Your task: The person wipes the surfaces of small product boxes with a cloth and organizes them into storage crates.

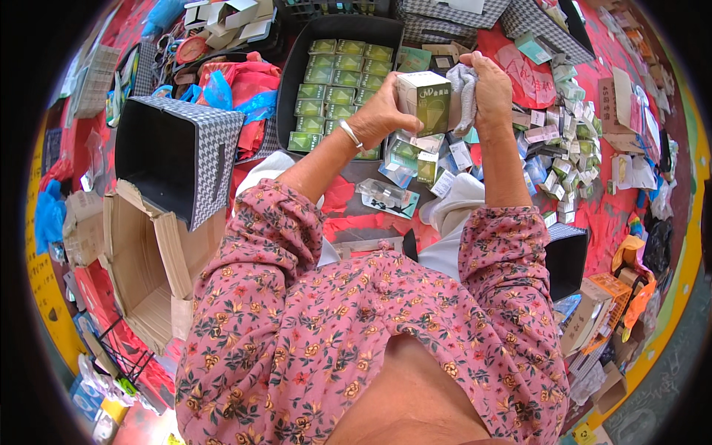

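My left hand (382,115) grips a green-and-white box (433,107) by its left side, thumb across the front. At the box's right side, my right hand (492,93) is closed on a grey cloth (463,100), which is close beside the box; I cannot tell if they touch. Left of the box is a black fabric bin (285,96) holding rows of small green boxes (341,96). Under my hands lie loose small cartons (428,167) and a clear plastic package (382,194).
A houndstooth bin (215,163) lies tipped at the left, above an open cardboard box (141,267). Many small cartons (571,159) are heaped at the right on red sheeting. A red bag (519,74) and further houndstooth bins (549,30) stand at the back.
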Motion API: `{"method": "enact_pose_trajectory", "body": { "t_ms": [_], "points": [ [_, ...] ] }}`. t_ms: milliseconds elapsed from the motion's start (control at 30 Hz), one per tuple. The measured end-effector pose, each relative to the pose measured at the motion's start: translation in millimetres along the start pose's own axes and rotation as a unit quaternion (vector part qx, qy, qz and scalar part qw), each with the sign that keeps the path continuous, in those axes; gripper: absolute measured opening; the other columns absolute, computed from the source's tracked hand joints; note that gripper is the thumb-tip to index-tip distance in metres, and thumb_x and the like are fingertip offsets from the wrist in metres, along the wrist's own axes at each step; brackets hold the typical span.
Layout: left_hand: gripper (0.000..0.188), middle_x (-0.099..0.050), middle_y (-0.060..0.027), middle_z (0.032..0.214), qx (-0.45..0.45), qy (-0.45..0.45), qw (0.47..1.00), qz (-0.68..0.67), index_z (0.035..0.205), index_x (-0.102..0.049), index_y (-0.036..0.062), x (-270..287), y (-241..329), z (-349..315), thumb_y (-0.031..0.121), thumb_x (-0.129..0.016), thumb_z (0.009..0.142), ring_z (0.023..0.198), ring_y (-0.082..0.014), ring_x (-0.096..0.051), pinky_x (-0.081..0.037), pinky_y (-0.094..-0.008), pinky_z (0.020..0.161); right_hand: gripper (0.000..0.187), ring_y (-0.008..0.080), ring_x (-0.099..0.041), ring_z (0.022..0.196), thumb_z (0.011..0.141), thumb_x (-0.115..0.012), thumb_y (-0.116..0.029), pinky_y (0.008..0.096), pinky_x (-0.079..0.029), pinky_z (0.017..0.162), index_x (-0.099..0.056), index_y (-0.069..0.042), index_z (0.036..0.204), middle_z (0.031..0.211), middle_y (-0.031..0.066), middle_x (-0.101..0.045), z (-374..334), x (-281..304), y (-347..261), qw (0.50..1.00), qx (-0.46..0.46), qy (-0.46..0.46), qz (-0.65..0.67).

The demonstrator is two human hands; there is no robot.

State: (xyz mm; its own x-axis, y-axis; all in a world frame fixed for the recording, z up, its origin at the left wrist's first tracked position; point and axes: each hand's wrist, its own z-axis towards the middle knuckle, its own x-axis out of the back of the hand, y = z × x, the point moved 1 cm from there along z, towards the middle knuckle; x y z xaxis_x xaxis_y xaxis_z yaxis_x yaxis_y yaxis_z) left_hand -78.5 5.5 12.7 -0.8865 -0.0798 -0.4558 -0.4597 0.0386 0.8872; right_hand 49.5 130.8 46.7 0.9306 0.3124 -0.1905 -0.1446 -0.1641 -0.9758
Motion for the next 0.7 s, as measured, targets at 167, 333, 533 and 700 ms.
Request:
{"method": "enact_pose_trajectory", "body": {
  "t_ms": [167, 333, 533, 700],
  "points": [
    [0.070, -0.046, -0.0077, 0.110, -0.074, 0.024, 0.942, 0.327, 0.116, -0.034, 0.0025, -1, 5, 2, -0.001, -0.064, 0.054, 0.105, -0.0169, -0.045, -0.036, -0.0276, 0.091, 0.015, 0.0090, -0.054, 0.063, 0.082, -0.053, -0.013, 0.0223, -0.043, 0.057, -0.060, 0.000, 0.081, 0.069, 0.0025, -0.059, -14, -19, -32, 0.961, 0.236, 0.009, -0.145],
    [0.065, -0.055, -0.0104, 0.088, -0.133, -0.002, 0.932, 0.338, 0.112, -0.038, 0.0008, -8, -1, 2, 0.003, -0.066, 0.053, 0.084, -0.0180, -0.055, -0.043, -0.0270, 0.078, 0.011, 0.0265, -0.057, 0.076, 0.078, -0.053, -0.013, 0.0333, -0.045, 0.067, -0.060, -0.007, 0.084, 0.081, 0.0109, -0.058, -37, -54, -12, 0.807, 0.363, -0.163, -0.437],
    [0.055, -0.051, -0.0048, 0.104, 0.003, -0.049, 0.995, 0.082, 0.109, -0.042, 0.0012, -3, 4, 0, -0.003, -0.061, 0.058, 0.095, -0.0121, -0.051, -0.039, -0.0232, 0.087, 0.017, 0.0220, -0.059, 0.071, 0.076, -0.058, -0.016, 0.0323, -0.046, 0.066, -0.061, -0.004, 0.088, 0.080, 0.0106, -0.061, 17, 18, 7, 0.894, 0.213, 0.043, -0.393],
    [0.058, -0.051, -0.0028, 0.101, -0.054, -0.051, 0.992, 0.106, 0.110, -0.041, 0.0032, -2, 5, 3, -0.009, -0.054, 0.055, 0.100, -0.0114, -0.049, -0.038, -0.0245, 0.090, 0.015, 0.0093, -0.054, 0.063, 0.083, -0.055, -0.012, 0.0195, -0.043, 0.055, -0.059, 0.001, 0.090, 0.075, 0.0034, -0.058, 8, 16, -2, 0.994, 0.027, 0.061, -0.082]
  ]
}}
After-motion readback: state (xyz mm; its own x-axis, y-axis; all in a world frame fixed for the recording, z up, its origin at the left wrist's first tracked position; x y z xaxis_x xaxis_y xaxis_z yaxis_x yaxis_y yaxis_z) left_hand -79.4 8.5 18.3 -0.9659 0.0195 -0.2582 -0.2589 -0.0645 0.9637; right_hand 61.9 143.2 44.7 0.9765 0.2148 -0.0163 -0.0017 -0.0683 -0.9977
